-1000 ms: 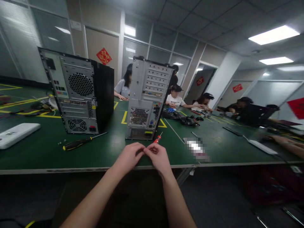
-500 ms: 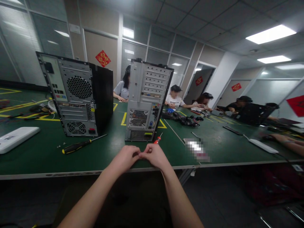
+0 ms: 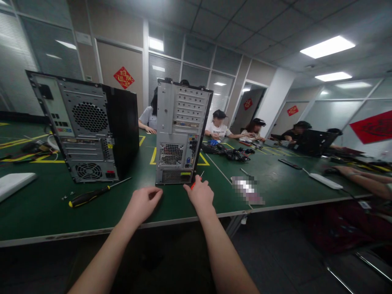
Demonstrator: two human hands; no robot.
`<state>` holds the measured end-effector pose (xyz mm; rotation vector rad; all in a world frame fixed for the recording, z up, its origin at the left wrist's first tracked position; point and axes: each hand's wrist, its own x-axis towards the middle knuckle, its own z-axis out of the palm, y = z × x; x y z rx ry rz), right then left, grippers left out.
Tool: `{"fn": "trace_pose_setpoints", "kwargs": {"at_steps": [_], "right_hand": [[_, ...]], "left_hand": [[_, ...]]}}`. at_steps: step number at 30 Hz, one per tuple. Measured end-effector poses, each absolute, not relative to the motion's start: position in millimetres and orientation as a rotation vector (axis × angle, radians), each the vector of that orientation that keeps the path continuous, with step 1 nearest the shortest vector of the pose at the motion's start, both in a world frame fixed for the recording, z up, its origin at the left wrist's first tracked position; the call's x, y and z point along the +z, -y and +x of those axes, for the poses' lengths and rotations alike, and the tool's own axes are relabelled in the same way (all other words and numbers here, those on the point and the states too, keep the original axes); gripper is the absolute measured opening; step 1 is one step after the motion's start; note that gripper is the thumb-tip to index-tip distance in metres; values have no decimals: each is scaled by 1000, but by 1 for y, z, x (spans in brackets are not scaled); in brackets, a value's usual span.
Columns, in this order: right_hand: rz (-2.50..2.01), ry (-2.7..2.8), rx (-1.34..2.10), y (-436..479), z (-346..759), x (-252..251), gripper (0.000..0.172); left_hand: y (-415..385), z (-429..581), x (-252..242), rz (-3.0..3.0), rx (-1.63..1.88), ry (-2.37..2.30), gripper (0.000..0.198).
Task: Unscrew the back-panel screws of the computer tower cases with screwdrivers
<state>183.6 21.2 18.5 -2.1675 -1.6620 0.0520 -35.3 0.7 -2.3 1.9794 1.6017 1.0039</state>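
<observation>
I see the red-handled, thin-shafted metal screwdriver (image 3: 201, 177) on the green, flat-topped bench (image 3: 174, 209), its long axis pointing away and slightly right, partly beneath my nearer right hand (image 3: 202, 195), whose grip I cannot tell; my left hand (image 3: 145, 202), fingertips pinched together, lies apart.

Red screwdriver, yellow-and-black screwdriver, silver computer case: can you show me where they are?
Red screwdriver (image 3: 192, 186), head view: on its partly hidden handle.
Yellow-and-black screwdriver (image 3: 97, 192), head view: on its handle.
Silver computer case (image 3: 183, 134), head view: on its back panel.
</observation>
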Motion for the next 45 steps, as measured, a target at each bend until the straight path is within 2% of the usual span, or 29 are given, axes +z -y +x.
{"fn": "trace_pose_setpoints", "kwargs": {"at_steps": [4, 10, 16, 22, 25, 30, 45], "right_hand": [[-2175, 1660, 38, -23, 182, 16, 43], [-2111, 1473, -56, -3, 199, 19, 39], [-1891, 1366, -132, 54, 217, 9, 43], [-1268, 1573, -114, 104, 190, -44, 39], [-1117, 1675, -207, 114, 173, -68, 45], [-1025, 1825, -155, 117, 158, -84, 48], [-1014, 1882, -141, 117, 159, -90, 51]], "left_hand": [[-10, -44, -13, 1848, 997, -1560, 35], [-14, -50, -18, 1618, 1112, -1380, 37], [-5, -47, -9, 1264, 1274, -1254, 36], [-4, -28, 0, 770, 1361, -1005, 25], [-4, -23, 3, 698, 1391, -924, 16], [-3, -30, 0, 647, 1384, -816, 7], [0, -32, 1, 601, 1377, -817, 11]]}}
